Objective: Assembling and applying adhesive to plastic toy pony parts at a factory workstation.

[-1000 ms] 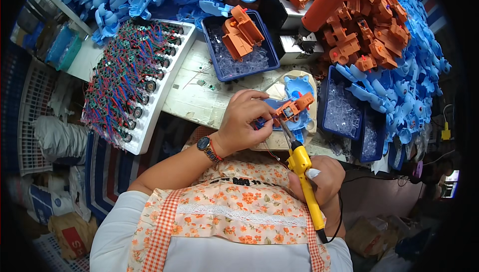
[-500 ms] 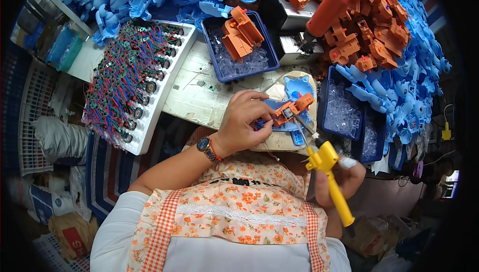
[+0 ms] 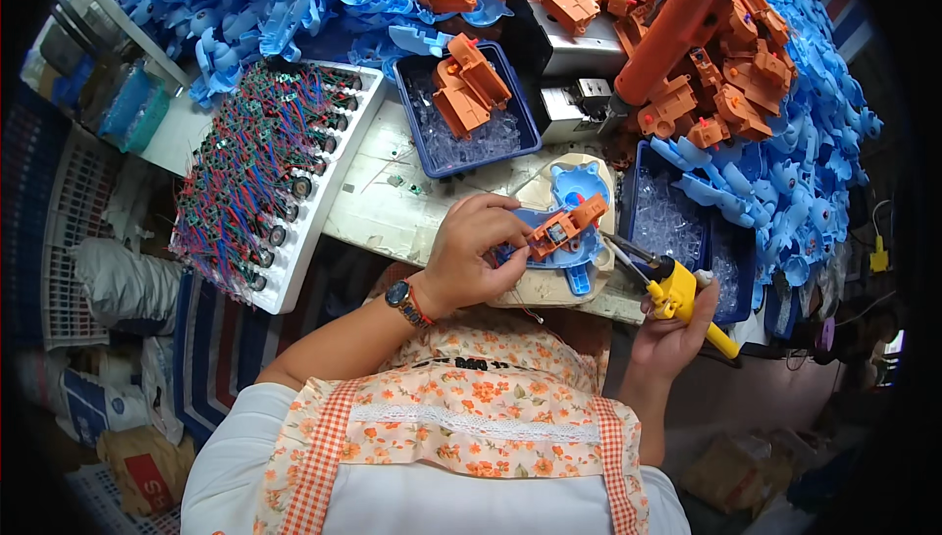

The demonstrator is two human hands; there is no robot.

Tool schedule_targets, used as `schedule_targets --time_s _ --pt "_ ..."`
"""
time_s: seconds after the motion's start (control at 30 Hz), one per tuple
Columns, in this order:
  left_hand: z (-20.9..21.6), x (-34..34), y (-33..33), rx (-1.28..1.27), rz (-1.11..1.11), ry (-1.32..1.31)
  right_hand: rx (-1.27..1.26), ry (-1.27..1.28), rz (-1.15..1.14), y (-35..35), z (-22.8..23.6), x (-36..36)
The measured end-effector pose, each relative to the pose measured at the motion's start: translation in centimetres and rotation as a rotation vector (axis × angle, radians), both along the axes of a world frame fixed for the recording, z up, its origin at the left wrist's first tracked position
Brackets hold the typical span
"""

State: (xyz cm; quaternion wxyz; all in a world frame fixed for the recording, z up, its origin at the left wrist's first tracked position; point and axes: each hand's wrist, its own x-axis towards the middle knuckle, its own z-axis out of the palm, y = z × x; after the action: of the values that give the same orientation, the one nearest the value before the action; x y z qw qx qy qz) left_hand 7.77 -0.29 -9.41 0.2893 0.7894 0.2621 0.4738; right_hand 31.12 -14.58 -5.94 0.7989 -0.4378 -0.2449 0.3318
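My left hand (image 3: 476, 251) is closed, with thumb and fingers pinched at the left end of an orange plastic housing (image 3: 564, 228). Small metal parts show inside the housing, and a thin wire hangs below my fingers. Under it, a blue animal-shaped plastic shell (image 3: 577, 182) lies on a pale block (image 3: 535, 290) at the table's front edge. To the right, my right hand (image 3: 677, 339) grips a yellow soldering gun (image 3: 677, 292). Its thin metal tip points up and left, just right of the block and apart from the housing.
At left stands a white foam tray (image 3: 334, 192) of wired circuit boards. Blue bins (image 3: 476, 167) of clear small parts sit behind and right of the block. An orange power tool (image 3: 667, 35) hangs over heaped orange housings (image 3: 756, 84); blue shells (image 3: 785, 192) pile around.
The soldering gun's tip has drawn away from the orange housing to the right, and its handle has swung up and right. My left hand keeps its pinch at the housing.
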Motion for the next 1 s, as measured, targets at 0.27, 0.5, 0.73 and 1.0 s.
schedule_targets --time_s 0.27,0.5,0.73,1.0 --pt "0.5 0.1 -0.1 0.014 0.036 -0.019 0.066 -0.629 -0.021 0.2 1.8 -2.0" --pt "2.1 0.4 0.2 0.075 0.106 0.043 0.111 -1.066 -0.064 1.0 2.2 -2.5" --pt "2.8 0.5 0.2 0.17 0.144 0.121 0.091 -1.34 -0.137 2.1 3.1 -2.8" --pt "2.8 0.6 0.3 0.175 0.134 0.137 0.107 -1.316 -0.083 2.6 3.7 -3.1"
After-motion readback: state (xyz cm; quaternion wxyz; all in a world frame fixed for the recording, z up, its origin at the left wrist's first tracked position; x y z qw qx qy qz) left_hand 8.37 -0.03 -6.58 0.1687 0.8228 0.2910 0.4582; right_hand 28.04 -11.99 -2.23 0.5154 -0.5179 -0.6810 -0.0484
